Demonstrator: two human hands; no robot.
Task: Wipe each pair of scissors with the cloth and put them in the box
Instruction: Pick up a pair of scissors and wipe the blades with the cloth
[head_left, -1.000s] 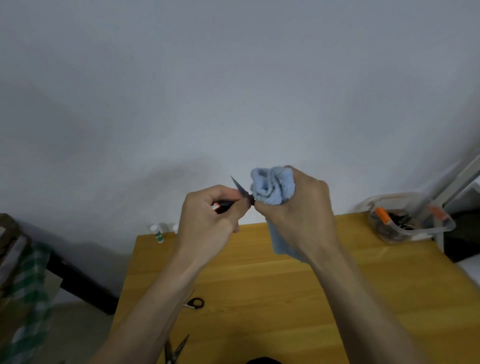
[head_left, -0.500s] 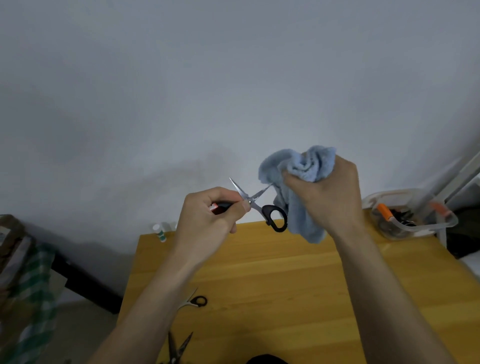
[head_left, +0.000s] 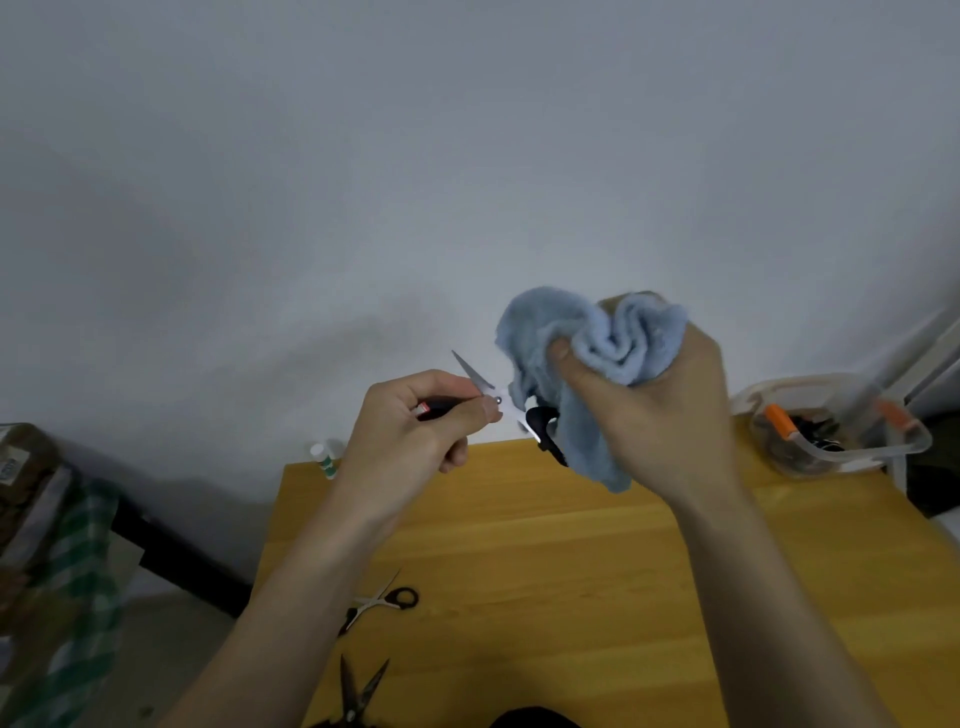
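Observation:
My left hand (head_left: 415, 431) holds a small pair of black-handled scissors (head_left: 480, 384) near their pivot, blades spread, raised above the far edge of the wooden table (head_left: 545, 571). My right hand (head_left: 660, 405) grips a bunched light-blue cloth (head_left: 597, 353), which hangs against one blade and partly hides the black handle loop. A clear plastic box (head_left: 831, 431) with several scissors inside, some orange-handled, stands at the table's far right corner. Two more black-handled scissors lie on the table: one pair (head_left: 382, 600) near the left edge, another (head_left: 358, 696) at the near edge.
A small white bottle with a green label (head_left: 326, 457) stands at the table's far left corner. The table is pushed against a plain white wall. A green checked fabric (head_left: 67, 571) lies to the left, off the table. A pale frame (head_left: 930, 353) rises behind the box.
My right hand drew the cloth up and right off the scissors, uncovering a blade and the handle loop, then brought it back against them. My left hand stayed in place.

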